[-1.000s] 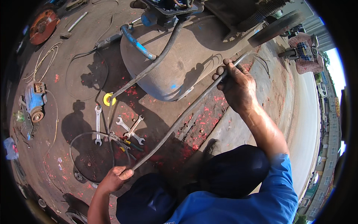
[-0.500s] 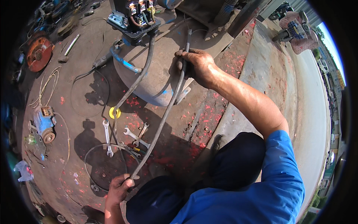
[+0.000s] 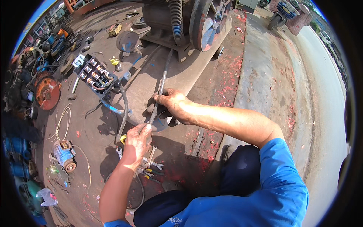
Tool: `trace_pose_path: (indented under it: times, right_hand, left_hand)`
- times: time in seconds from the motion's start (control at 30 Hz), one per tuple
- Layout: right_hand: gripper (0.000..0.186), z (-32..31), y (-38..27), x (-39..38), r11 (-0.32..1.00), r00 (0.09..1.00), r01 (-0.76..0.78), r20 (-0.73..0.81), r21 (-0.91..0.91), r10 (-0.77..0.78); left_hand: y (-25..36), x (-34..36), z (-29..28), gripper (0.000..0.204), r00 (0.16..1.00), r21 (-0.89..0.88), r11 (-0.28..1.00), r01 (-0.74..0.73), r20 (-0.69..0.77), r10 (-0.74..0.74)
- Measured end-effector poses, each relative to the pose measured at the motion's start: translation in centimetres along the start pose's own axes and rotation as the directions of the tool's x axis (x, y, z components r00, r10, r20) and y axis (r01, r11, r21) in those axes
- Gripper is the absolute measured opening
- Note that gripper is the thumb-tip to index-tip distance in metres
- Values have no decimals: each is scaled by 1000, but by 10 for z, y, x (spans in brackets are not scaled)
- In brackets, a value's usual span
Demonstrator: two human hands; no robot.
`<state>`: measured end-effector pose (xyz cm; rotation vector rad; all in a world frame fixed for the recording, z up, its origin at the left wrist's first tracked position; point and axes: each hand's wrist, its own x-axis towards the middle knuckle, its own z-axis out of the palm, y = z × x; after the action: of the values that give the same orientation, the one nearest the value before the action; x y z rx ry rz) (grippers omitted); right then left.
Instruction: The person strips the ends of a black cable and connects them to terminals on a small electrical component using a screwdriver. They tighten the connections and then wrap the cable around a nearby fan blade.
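A grey cable runs down from beneath the machine into both my hands. My right hand is closed around it, thumb and fingers pinching the sheath. Just below and to the left, my left hand grips the same cable; its fingertips are partly hidden. Left of the hands stands an opened black switch box with rows of metal terminals and loose wires. Another thick cable drops from this box toward a yellow ring beside my left hand.
Several spanners lie on the ground beside my left hand. A machine with a large pulley wheel and a ribbed hose stands ahead. A small blue motor and an orange disc lie to the left. A road runs along the right.
My left hand has moved up along the cable, close to my right hand. The view has shifted forward, showing more of the machine and the whole switch box.
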<state>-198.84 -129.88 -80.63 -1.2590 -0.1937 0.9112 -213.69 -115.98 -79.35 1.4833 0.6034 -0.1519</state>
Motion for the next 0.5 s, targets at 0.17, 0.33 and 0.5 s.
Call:
trace_pose_path:
  times: [0.17,0.33,0.5]
  right_hand:
    - [19,-28,-24,31,966,976,194,-128,170,-174]
    - [25,-48,-37,47,957,954,220,-245,190,-171]
    - [44,-66,-27,53,966,901,253,-350,-54,-256]
  left_hand:
    - [38,47,26,28,993,81,995,-57,-101,65]
    - [-6,40,16,29,889,406,856,-319,-185,419]
    - [-3,31,28,22,860,508,827,-241,-282,425]
